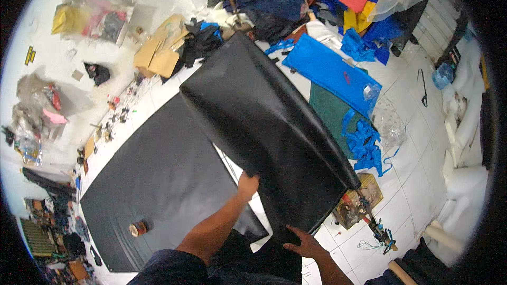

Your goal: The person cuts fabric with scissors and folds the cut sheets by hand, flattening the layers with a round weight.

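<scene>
A large glossy black sheet [253,105], like vinyl or coated fabric, slants from the top middle toward me, its right side curved over in a thick fold or roll. My left hand [248,185] is closed on the sheet's left edge. Lower right, my right hand [302,243] rests against the near part of the same sheet, thumb and fingers apart. Another black sheet [158,163] lies flat on the white floor to the left. On it sits a small brown roll [139,228], perhaps tape or thread.
Dark and coloured fabric [264,2] is heaped at the far side. A blue folded panel [332,74] and blue strips [364,145] lie right of the sheet. Near its right end stands a worn box-like block [362,200]. Cardboard pieces [158,50] lie far left; white rolls [465,190] line the right.
</scene>
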Motion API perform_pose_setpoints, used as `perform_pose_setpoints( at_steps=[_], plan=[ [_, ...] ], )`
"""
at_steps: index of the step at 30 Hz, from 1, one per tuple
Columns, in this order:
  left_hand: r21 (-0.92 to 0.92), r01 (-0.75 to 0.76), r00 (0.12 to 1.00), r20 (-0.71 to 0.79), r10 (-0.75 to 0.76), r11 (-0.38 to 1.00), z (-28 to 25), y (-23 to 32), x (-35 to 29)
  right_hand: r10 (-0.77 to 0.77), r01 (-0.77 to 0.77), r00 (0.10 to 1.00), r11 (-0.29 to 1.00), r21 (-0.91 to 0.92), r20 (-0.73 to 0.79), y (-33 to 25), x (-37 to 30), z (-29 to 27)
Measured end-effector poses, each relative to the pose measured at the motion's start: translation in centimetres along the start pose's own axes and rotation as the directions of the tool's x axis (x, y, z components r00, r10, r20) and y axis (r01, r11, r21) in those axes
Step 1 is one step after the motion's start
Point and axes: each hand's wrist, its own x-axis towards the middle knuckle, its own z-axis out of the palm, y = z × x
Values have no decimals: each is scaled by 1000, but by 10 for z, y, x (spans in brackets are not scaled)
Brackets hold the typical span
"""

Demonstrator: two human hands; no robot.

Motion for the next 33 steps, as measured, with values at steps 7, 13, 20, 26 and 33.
perform_pose_setpoints(
  at_steps=[7, 13, 20, 26, 33],
  plan=[
    [-166, 21, 999, 50, -12, 986, -24, 53, -45, 3, -92, 965, 939, -330, -261, -134, 96, 2],
    [-553, 274, 932, 355, -75, 787, -145, 71, 38, 344, -466, 842, 853, -237, -417, -208, 82, 68],
    [-684, 297, 952, 160, -260, 667, -315, 84, 244, 277, -518, 690, 835, -187, -669, -232, 24, 197],
    [-173, 164, 981, -75, -179, 971, -397, 41, 277, 297, -596, 527, 797, -97, -796, -241, 22, 270],
    [-264, 51, 998, 57, -37, 963, -514, -55, 243, 458, -650, 547, 760, -10, -701, -233, 28, 422]
  ],
)
